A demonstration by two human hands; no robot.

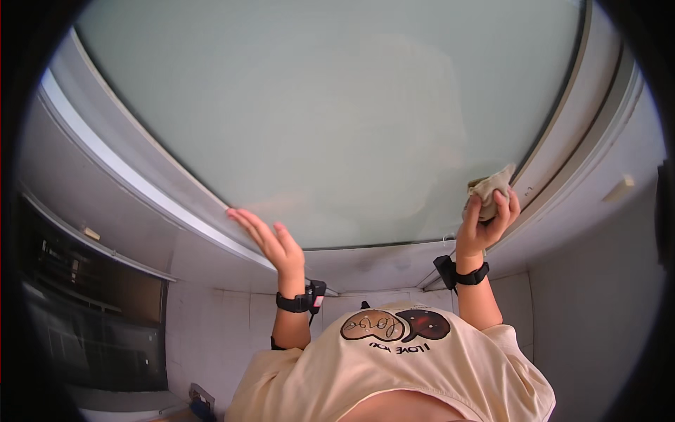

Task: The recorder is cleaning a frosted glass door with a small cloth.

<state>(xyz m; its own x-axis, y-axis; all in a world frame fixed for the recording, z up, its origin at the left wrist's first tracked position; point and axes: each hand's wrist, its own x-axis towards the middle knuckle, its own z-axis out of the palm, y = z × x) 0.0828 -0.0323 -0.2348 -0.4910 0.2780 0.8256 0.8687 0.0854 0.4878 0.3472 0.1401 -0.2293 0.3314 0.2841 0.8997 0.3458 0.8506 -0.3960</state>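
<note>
A large frosted glass pane [337, 121] in a pale frame [153, 153] fills the upper view before me. My right hand [482, 221] grips a crumpled beige cloth [490, 192] at the pane's lower right corner, beside the frame. Part of the cloth is hidden behind my fingers. At the lower left edge of the glass, my left hand [274, 245] is spread with nothing in it. Its fingertips are at the frame; whether they press on it I cannot tell. Each wrist wears a black strap with a small box.
A dark window [105, 327] is set in the wall at the lower left. Pale tiled wall [221, 327] shows low down behind me. A small cream block [619, 188] is on the right wall, and a similar one [91, 233] on the left.
</note>
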